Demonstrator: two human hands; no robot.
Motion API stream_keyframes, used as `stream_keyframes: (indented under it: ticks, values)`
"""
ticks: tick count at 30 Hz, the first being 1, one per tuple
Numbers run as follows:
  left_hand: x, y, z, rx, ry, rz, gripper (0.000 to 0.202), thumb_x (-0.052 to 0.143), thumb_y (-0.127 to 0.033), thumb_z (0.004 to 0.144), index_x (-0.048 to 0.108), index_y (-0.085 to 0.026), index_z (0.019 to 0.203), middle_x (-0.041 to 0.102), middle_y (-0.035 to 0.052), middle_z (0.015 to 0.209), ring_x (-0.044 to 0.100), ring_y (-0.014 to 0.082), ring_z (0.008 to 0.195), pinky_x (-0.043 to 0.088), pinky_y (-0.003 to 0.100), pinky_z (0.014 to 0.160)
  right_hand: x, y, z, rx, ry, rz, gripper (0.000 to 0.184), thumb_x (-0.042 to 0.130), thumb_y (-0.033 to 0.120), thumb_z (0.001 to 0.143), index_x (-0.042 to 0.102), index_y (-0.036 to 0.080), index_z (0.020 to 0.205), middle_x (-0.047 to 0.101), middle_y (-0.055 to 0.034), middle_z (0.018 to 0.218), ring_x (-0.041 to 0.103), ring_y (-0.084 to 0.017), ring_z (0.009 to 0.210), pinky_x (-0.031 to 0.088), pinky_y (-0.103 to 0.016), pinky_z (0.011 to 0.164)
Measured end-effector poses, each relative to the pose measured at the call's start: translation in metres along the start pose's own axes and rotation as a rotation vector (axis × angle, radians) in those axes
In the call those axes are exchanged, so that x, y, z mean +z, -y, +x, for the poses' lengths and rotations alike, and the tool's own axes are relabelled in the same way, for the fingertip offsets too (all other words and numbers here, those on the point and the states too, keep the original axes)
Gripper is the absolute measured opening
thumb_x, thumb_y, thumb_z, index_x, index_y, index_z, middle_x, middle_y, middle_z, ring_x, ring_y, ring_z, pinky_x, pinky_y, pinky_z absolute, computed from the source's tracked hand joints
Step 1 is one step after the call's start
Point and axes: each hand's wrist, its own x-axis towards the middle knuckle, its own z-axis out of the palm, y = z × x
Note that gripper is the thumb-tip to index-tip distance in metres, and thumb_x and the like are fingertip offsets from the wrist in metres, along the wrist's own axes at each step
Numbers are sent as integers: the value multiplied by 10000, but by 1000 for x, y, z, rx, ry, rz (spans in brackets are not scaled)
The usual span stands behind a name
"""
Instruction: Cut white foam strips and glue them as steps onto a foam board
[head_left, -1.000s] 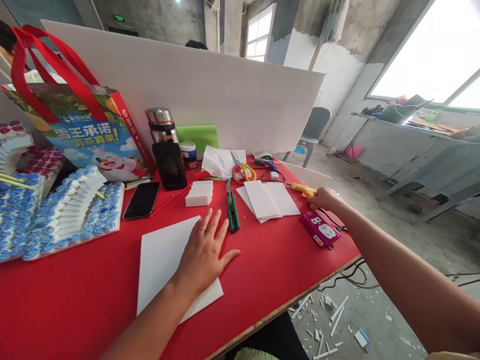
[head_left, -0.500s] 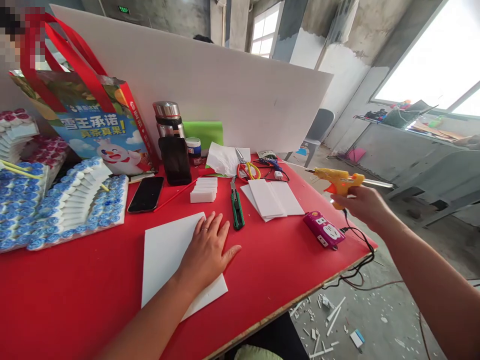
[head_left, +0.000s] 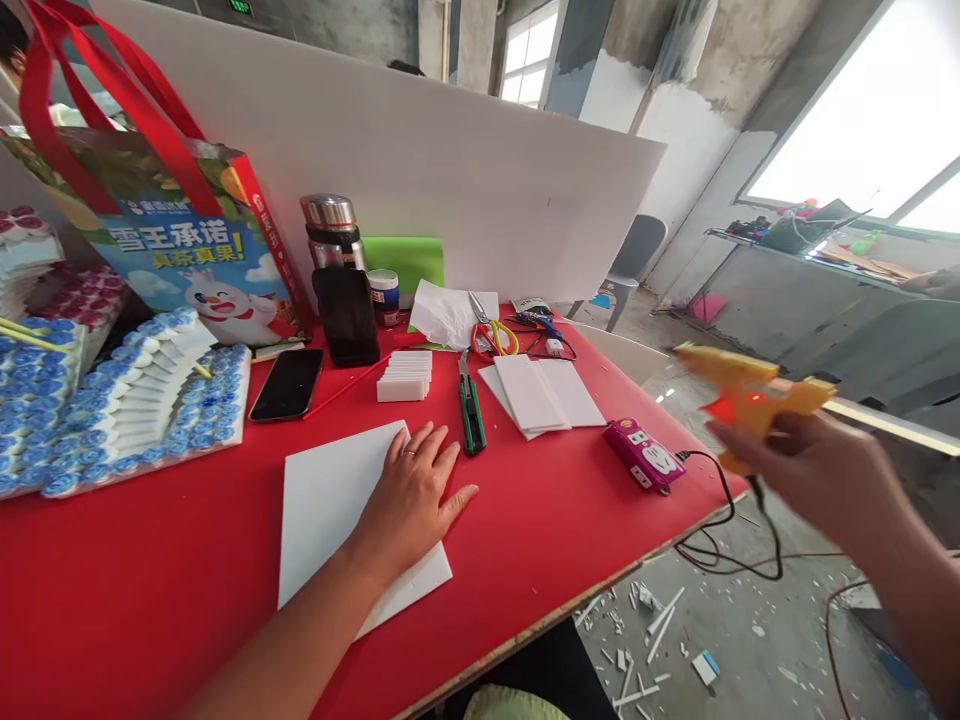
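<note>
A yellow hot glue gun [head_left: 787, 393], near the power strip a second ago, has swung up and farther right, coming closer to the camera in the person's right hand [head_left: 825, 475]. The tool is now in the air at the right of the frame, beyond the tabletop's edge, its nozzle pointing left and a red light glowing on its body. The right hand's fingers are closed around its handle, slightly blurred; a black cord [head_left: 766, 530] hangs below.

The left hand [head_left: 411, 495] is in the same place as before, palm down at the center of the frame on a white sheet of board [head_left: 330, 490], its fingers moderately spread, gripping nothing, the thumb out over the red tabletop [head_left: 165, 590].

Just beyond the left hand are a green utility knife [head_left: 473, 420], blade exposed, and a row of small white blocks [head_left: 403, 380]. Right of the knife, white panels [head_left: 529, 393] overlap, with red-and-yellow-handled scissors [head_left: 504, 338] behind them. A purple power strip [head_left: 643, 455] sits near the tabletop's right edge. A smartphone [head_left: 287, 385] lies flat at center left, near blue rosettes [head_left: 161, 395] in rows, with a printed shopping bag [head_left: 187, 235] behind them at upper left.
</note>
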Motion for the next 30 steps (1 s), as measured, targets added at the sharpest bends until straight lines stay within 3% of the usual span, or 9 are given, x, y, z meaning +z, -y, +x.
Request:
stream_keyframes:
  ticks: [2, 5, 8, 12, 19, 23, 27, 30]
  values:
    - [0, 0, 0, -3, -9, -15, 513, 552, -476, 985, 639, -134, 1358, 571, 187, 1485, 491, 350, 1422, 323, 589, 1216, 22, 18, -35, -23, 174, 85, 469, 619, 710, 742, 590, 252, 645, 567, -31, 516, 477, -188, 444, 352, -338, 449]
    - [0, 0, 0, -3, -11, -27, 505, 571, -466, 976, 643, -137, 1351, 579, 187, 1476, 495, 348, 1420, 322, 589, 1220, 57, 43, -70, -202, 300, 119, 425, 596, 609, 825, 460, 255, 633, 483, 13, 525, 443, -159, 456, 318, -304, 449]
    - [-2, 0, 0, 3, -7, -15, 518, 569, -473, 975, 643, -125, 1351, 579, 191, 1475, 494, 349, 1421, 321, 595, 1224, 75, 63, -82, -367, 317, 38, 374, 579, 467, 888, 382, 253, 653, 501, 18, 577, 448, -146, 478, 326, -295, 481]
    - [-3, -1, 0, 9, 7, 13, 530, 545, -481, 987, 633, -121, 1366, 573, 185, 1484, 494, 345, 1422, 321, 589, 1227, 78, 79, -80, -542, 366, 4, 222, 536, 312, 895, 397, 249, 733, 592, -11, 754, 552, -167, 608, 388, -294, 566]
    - [-3, -2, 0, 6, 14, 11, 524, 554, -480, 982, 638, -128, 1361, 572, 189, 1485, 486, 347, 1430, 309, 586, 1233, 86, 80, -78, -505, 418, -36, 217, 542, 342, 901, 414, 249, 753, 604, -26, 801, 561, -184, 617, 362, -304, 559]
    - [-3, -2, 0, 10, 29, 5, 532, 542, -473, 988, 632, -116, 1372, 568, 195, 1487, 481, 354, 1432, 304, 590, 1232, 89, 76, -74, -501, 440, -20, 352, 576, 452, 922, 402, 243, 699, 572, -22, 746, 507, -168, 574, 330, -303, 536]
    - [-2, -1, 0, 6, 31, 0, 532, 548, -473, 984, 633, -121, 1374, 560, 189, 1497, 477, 357, 1433, 309, 589, 1228, 83, 77, -69, -448, 493, 30, 497, 638, 600, 883, 385, 234, 662, 527, 1, 671, 429, -135, 533, 293, -290, 504]
    - [-3, 0, 0, 2, 31, -10, 527, 554, -471, 981, 633, -127, 1372, 561, 186, 1498, 478, 355, 1434, 308, 591, 1229, 72, 79, -67, -381, 598, 86, 450, 682, 601, 846, 466, 227, 720, 519, 22, 667, 437, -128, 543, 314, -272, 500]
